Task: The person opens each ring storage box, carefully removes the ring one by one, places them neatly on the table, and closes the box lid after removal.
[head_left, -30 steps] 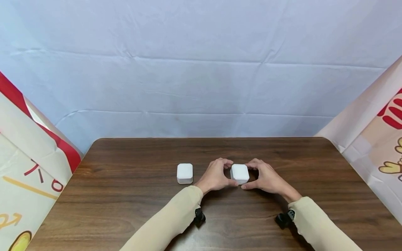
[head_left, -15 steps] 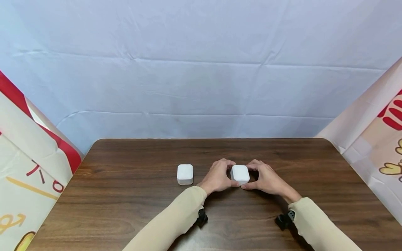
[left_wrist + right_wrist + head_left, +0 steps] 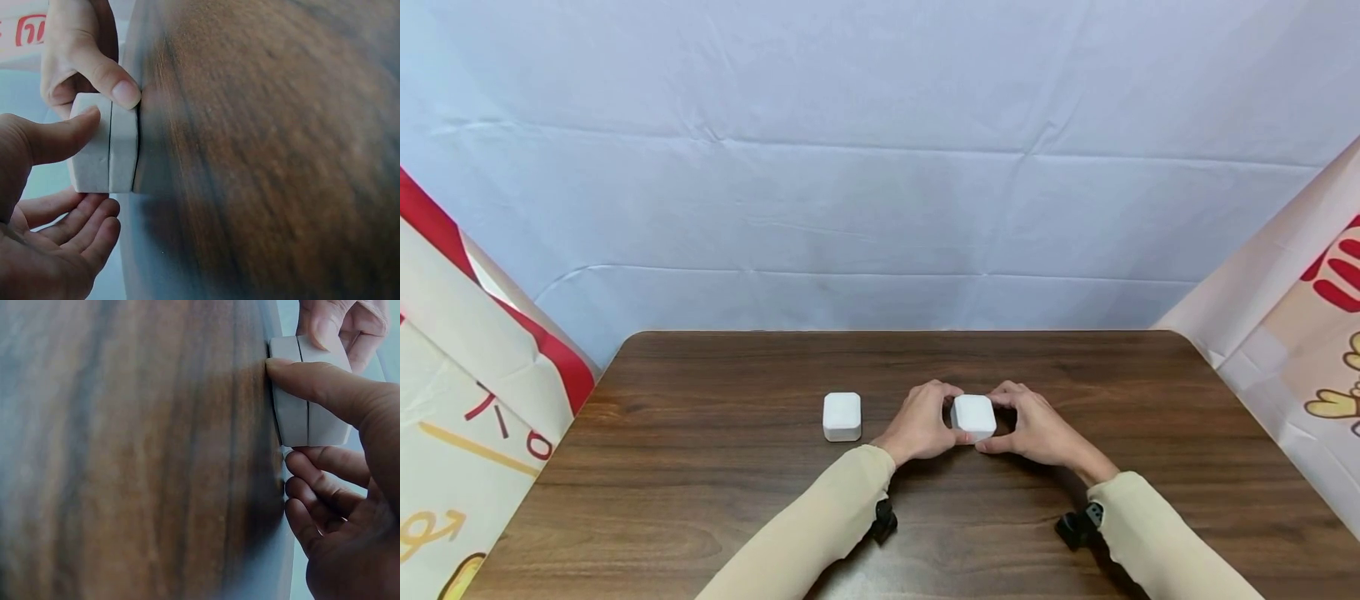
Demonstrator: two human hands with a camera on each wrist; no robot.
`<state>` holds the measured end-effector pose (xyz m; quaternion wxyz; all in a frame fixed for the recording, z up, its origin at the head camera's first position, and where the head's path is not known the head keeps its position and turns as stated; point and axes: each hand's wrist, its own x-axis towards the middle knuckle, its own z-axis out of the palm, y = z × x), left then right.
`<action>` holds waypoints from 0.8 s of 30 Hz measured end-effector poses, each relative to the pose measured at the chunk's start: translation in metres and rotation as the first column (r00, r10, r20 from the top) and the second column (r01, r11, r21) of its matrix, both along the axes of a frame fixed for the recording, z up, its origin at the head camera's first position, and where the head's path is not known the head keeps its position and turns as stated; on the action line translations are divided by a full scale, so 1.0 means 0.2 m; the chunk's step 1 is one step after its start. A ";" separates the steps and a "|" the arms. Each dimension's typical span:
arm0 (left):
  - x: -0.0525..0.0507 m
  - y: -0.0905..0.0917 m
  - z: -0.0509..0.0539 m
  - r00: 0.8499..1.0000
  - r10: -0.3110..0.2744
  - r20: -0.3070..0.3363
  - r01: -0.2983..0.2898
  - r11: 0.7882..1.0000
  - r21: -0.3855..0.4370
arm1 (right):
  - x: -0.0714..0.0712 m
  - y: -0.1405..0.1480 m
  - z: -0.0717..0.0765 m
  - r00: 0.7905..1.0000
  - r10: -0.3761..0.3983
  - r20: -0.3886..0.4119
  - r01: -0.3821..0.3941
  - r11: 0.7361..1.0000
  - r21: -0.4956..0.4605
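Note:
A small white box (image 3: 973,416) with rounded corners stands on the brown wooden table (image 3: 715,517). A dark seam runs round it, parting an upper part (image 3: 90,165) from a lower part (image 3: 124,165) in the left wrist view. My left hand (image 3: 919,423) pinches the upper part from the left, thumb on the near face and fingers at the far one. From the right, my right hand (image 3: 1037,427) grips the lower part, its thumb (image 3: 306,378) down close to the tabletop. What the box contains cannot be seen.
Another white box (image 3: 842,415), similar in shape, stands to the left of my left hand. Behind the table hangs a pale creased sheet (image 3: 865,167). Printed cloths flank both sides. A black wrist device (image 3: 883,521) is on each forearm.
My left hand has shifted slightly right against the box, its thumb farther across the near face. The right hand and both boxes hold their places.

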<state>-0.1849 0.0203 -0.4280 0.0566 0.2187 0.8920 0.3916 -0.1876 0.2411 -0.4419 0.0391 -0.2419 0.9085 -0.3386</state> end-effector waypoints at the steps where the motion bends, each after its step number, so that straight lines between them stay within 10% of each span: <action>1: 0.00 0.00 0.00 1.000 0.001 0.002 -0.001 1.000 0.005 | 0.00 0.00 0.00 1.000 -0.001 0.002 0.001 1.000 0.000; 24: -0.03 -0.02 0.03 0.988 0.001 0.157 -0.019 0.994 0.108 | -0.01 -0.01 0.01 1.000 -0.015 0.010 0.015 1.000 0.023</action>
